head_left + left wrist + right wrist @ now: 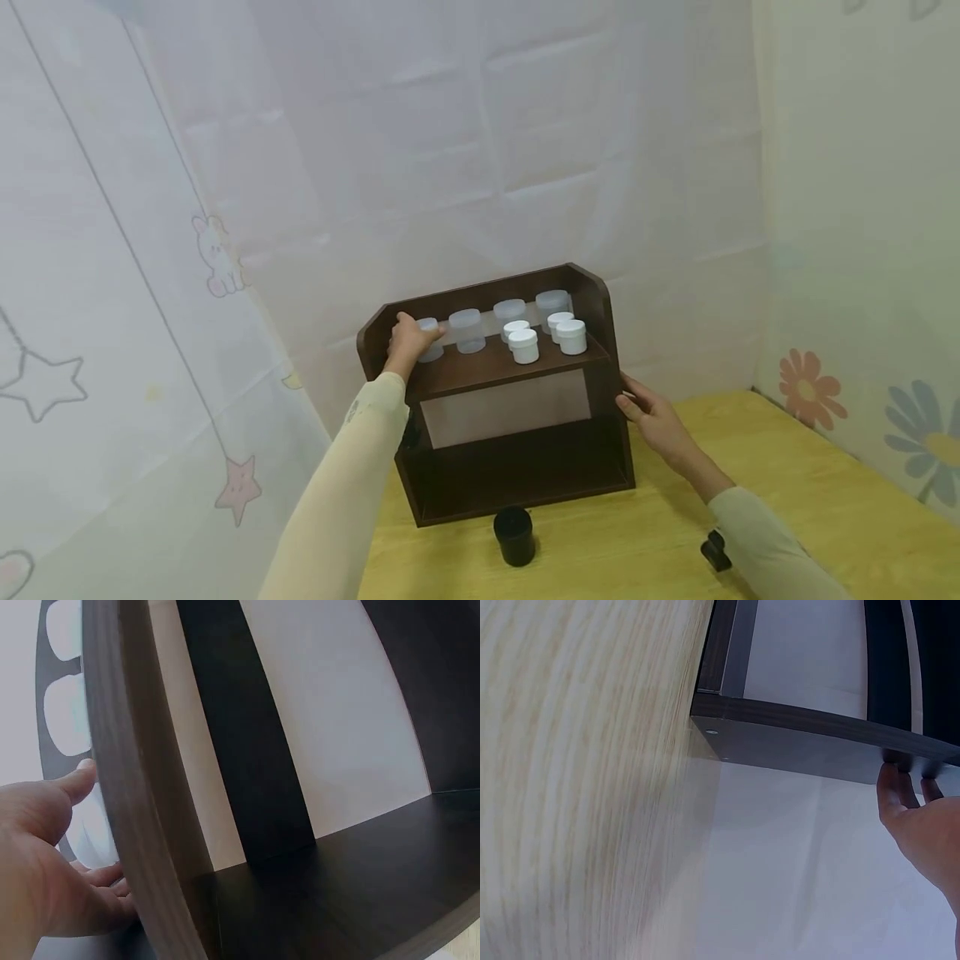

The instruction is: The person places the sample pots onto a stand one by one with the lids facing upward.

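Observation:
A dark brown two-tier shelf (pixel 517 496) stands on the table. At the left end of its upper tier, my left hand (pixel 408 342) holds a translucent plastic jar (pixel 431 350), thumb on one side and fingers on the other. The left wrist view shows this hand (pixel 52 862) around the jar, partly hidden by the shelf board. My right hand (pixel 660 423) touches the shelf's outer right side; in the right wrist view the fingertips of that hand (pixel 922 825) rest against the panel. More translucent jars (pixel 468 333) stand in a row to the right of the held one.
Several small white lidded jars (pixel 523 347) sit in front of the translucent ones, at the upper tier's right. A black cup (pixel 514 537) stands on the yellow wood-grain table (pixel 600 550) before the shelf. Printed cloth walls (pixel 487 167) enclose the back and sides.

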Action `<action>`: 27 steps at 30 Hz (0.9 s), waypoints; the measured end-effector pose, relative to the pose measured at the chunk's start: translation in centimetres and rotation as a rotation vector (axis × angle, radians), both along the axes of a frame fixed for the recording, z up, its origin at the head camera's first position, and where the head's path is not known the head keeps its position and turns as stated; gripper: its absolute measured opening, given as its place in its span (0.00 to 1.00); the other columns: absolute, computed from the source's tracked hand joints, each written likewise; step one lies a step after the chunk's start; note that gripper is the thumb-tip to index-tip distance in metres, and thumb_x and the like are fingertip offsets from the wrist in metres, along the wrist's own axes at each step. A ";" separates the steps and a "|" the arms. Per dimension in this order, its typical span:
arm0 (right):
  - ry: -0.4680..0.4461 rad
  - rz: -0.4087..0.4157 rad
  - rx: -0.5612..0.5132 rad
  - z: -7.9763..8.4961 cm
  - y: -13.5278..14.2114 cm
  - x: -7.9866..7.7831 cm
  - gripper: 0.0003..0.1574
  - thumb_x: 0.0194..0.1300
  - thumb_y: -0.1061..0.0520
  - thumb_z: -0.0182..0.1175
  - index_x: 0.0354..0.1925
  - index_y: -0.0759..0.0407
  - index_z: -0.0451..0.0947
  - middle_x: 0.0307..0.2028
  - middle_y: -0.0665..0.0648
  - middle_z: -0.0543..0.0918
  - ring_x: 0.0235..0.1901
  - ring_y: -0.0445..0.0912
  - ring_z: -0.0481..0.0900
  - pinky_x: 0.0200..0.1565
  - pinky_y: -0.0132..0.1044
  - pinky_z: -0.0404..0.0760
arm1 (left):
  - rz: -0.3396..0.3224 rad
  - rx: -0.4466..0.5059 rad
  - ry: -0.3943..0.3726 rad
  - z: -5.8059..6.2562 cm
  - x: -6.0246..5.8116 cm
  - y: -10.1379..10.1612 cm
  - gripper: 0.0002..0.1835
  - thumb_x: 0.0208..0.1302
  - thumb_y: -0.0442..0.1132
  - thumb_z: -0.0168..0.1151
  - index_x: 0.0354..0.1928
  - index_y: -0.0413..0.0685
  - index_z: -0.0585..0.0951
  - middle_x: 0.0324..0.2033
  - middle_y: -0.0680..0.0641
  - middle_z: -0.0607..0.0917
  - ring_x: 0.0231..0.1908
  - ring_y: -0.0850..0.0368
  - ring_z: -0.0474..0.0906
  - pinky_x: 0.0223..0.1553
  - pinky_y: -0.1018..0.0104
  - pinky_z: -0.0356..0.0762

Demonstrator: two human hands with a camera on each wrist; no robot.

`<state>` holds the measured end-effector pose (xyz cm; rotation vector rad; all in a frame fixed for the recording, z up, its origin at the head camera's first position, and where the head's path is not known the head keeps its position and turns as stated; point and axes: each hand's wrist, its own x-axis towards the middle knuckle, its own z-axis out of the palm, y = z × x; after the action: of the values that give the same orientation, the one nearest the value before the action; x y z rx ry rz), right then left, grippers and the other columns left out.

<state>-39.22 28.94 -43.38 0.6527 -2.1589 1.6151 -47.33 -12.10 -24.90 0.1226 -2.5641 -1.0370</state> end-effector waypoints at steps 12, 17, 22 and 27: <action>0.013 0.031 0.013 -0.2 -2.3 -1.5 0.38 0.81 0.53 0.51 0.80 0.62 0.51 0.76 0.67 0.55 0.69 0.66 0.63 0.62 0.57 0.68 | 0.059 -0.052 0.171 0.7 3.4 -1.1 0.45 0.69 0.56 0.65 0.76 0.41 0.55 0.67 0.30 0.61 0.61 0.31 0.66 0.60 0.35 0.65; 0.008 0.036 0.033 0.0 -2.4 -1.9 0.37 0.82 0.56 0.49 0.79 0.67 0.49 0.76 0.71 0.53 0.70 0.70 0.59 0.61 0.60 0.67 | -0.095 -0.110 0.327 0.2 8.1 0.1 0.39 0.72 0.55 0.60 0.76 0.44 0.60 0.68 0.34 0.65 0.62 0.35 0.67 0.60 0.34 0.63; 0.008 0.028 0.037 0.2 -1.8 -1.7 0.38 0.82 0.53 0.49 0.80 0.63 0.49 0.76 0.68 0.53 0.70 0.68 0.60 0.61 0.57 0.68 | -0.308 -0.187 0.488 -3.0 13.1 1.9 0.32 0.74 0.50 0.61 0.74 0.48 0.66 0.66 0.40 0.71 0.65 0.41 0.68 0.61 0.34 0.64; 0.022 0.025 0.035 0.5 -1.0 -1.8 0.39 0.82 0.51 0.50 0.80 0.60 0.49 0.77 0.66 0.54 0.70 0.67 0.61 0.61 0.51 0.72 | -0.495 -0.276 0.593 -8.2 16.8 3.4 0.28 0.74 0.48 0.62 0.71 0.49 0.70 0.61 0.46 0.76 0.58 0.49 0.75 0.56 0.43 0.74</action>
<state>-40.99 27.96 -42.84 0.7077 -2.1763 1.5787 -30.55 -8.68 -33.05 -0.8029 -2.1789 -0.7062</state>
